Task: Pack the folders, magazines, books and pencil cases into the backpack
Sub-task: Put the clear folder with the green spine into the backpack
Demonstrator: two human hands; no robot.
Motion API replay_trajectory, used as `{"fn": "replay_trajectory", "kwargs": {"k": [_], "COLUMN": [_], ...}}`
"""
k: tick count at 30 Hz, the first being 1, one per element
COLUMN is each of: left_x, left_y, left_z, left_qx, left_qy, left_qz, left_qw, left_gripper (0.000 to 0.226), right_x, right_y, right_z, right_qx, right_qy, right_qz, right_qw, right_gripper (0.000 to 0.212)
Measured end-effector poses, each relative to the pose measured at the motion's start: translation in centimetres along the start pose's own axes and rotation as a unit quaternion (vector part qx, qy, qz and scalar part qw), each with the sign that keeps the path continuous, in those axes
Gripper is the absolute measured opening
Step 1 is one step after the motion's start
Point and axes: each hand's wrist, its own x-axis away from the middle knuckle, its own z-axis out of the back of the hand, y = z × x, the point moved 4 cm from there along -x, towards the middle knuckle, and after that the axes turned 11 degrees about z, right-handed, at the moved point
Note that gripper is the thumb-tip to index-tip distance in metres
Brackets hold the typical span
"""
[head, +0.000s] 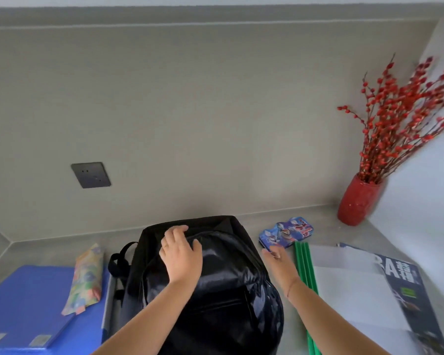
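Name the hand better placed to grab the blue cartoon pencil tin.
Right. The right hand is open right beside the blue cartoon pencil tin, on the same side of the black backpack; the left hand rests on the backpack's top, farther from the tin.

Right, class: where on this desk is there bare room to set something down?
Bare desktop lies behind the blue folder, left of the backpack; another patch sits between the tin pencil case and red vase. Crowded: the right side, under green-spined folders and magazine.
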Motion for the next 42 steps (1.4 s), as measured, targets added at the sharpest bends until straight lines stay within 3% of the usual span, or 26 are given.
{"fn": "replay_trajectory", "kwargs": {"k": [2, 4, 8, 13, 18, 22, 26, 31, 34, 36, 39, 42], "left_x": [2.3, 4.4, 8.4, 13.2, 16.1, 16.2, 17.2, 17.7, 17.9, 18.0, 17.4, 16.8], "left_y": [3.2, 5.3, 7.6, 7.6, 6.1, 2.0, 4.9, 6.2, 6.1, 6.5, 6.6, 6.0], "left_z": [-2.5, -5.4, -11.4, -18.6, -23.6, -31.3, -29.0, -27.7, -28.7, -28.4, -27.8, -27.8], "left_qx": [0.007, 0.029, 0.037, -0.012, 0.049, 0.103, 0.097, 0.073, 0.033, 0.031, 0.051, 0.063], "left_qy": [-0.075, -0.174, -0.333, -0.456, -0.468, -0.468, -0.475, -0.449, -0.433, -0.434, -0.430, -0.458], "left_qz": [-0.072, -0.080, -0.016, 0.127, 0.297, 0.368, 0.384, 0.361, 0.338, 0.357, 0.359, 0.344], "left_qw": [0.995, 0.981, 0.942, 0.881, 0.831, 0.797, 0.786, 0.814, 0.835, 0.827, 0.827, 0.817], "left_gripper": [0.028, 0.023, 0.026, 0.053, 0.064, 0.075, 0.090, 0.076, 0.098, 0.098, 0.088, 0.091], "right_x": [0.4, 0.9, 1.9, 4.2, 5.0, 3.9, 2.8, 3.0, 3.4, 3.6, 3.4, 3.3], "right_y": [0.7, 1.6, 5.2, 9.7, 13.6, 14.9, 16.9, 17.3, 16.5, 15.8, 16.3, 16.6], "right_z": [2.5, 5.7, 13.7, 22.2, 26.1, 26.9, 26.9, 26.5, 26.5, 26.3, 25.6, 25.0], "right_qx": [0.019, 0.043, 0.115, 0.183, 0.173, 0.133, 0.129, 0.121, 0.163, 0.183, 0.135, 0.075], "right_qy": [0.009, 0.042, 0.115, 0.155, 0.193, 0.188, 0.157, 0.137, 0.170, 0.182, 0.183, 0.173], "right_qz": [-0.006, -0.028, -0.087, -0.160, -0.202, -0.211, -0.219, -0.245, -0.269, -0.284, -0.268, -0.263], "right_qw": [1.000, 0.998, 0.983, 0.957, 0.944, 0.950, 0.954, 0.952, 0.934, 0.923, 0.936, 0.946], "right_gripper": [0.052, 0.055, 0.058, 0.064, 0.057, 0.053, 0.036, 0.040, 0.041, 0.036, 0.038, 0.050]}}
